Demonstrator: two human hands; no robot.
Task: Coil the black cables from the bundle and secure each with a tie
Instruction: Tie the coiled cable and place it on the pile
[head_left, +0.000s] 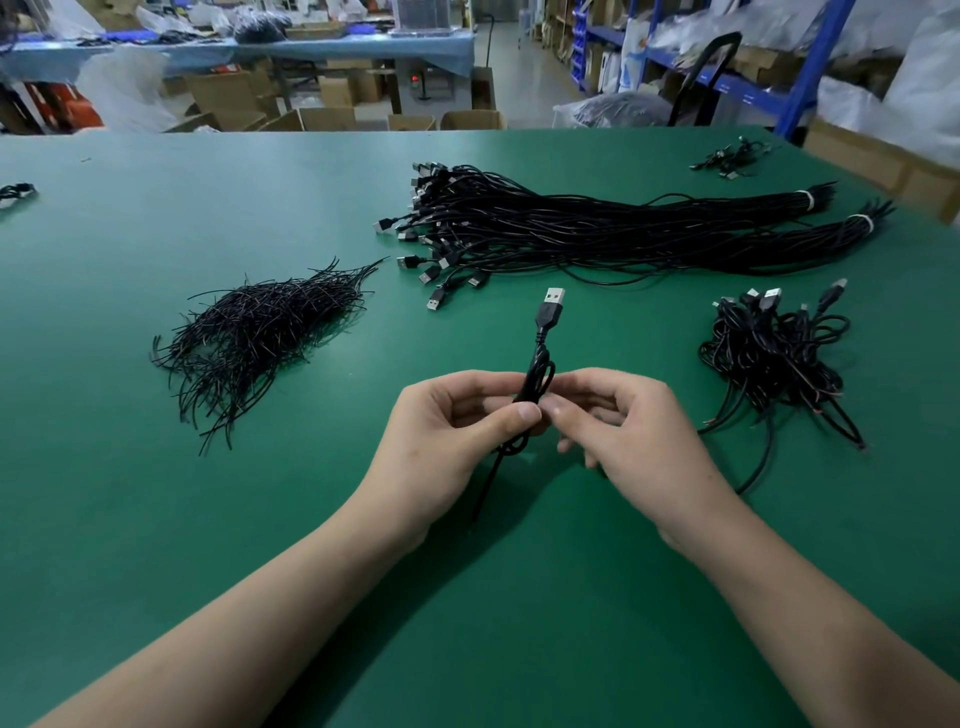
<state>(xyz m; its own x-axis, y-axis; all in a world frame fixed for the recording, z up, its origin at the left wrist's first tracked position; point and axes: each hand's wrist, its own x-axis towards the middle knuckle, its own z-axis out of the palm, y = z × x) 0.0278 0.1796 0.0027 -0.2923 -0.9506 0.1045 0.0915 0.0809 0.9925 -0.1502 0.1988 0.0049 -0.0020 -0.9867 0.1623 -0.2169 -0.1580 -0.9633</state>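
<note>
**Grip, left hand** (447, 431): thumb and forefinger pinched on the folded cable (535, 376), the other fingers curled beneath.

**Grip, right hand** (623, 421): thumb and fingertips clamped on the same cable from the opposite side. The two thumb tips nearly meet.

**Held item:** the cable is black and folded into a narrow hank, held above the green desk (182, 519). Its USB plug (552, 301) points up and away from the person. A thin black strand (488, 483) trails from under the left hand down to the desk. Whether it is cable tail or tie cannot be told.

**Left of the cable, a little beyond:** loose heap of short black ties (260, 332), lying flat.

**Beyond the cable:** long bundle (597, 228) of black cables. Its plugs fan out at the end nearer the cable, and its far ends are bound by two pale bands (807, 200).

**Right of the cable:** pile of coiled cables (774, 353), tangled, with several plugs sticking up.

**Far beyond the cable, to the right:** small cluster of cables (732, 156) near the desk's far edge.

**Far left of the cable:** small black item (18, 191) at the desk's edge, too small to identify.

**Past the desk:** cardboard boxes (332, 91) and blue shelving (810, 67).
</note>
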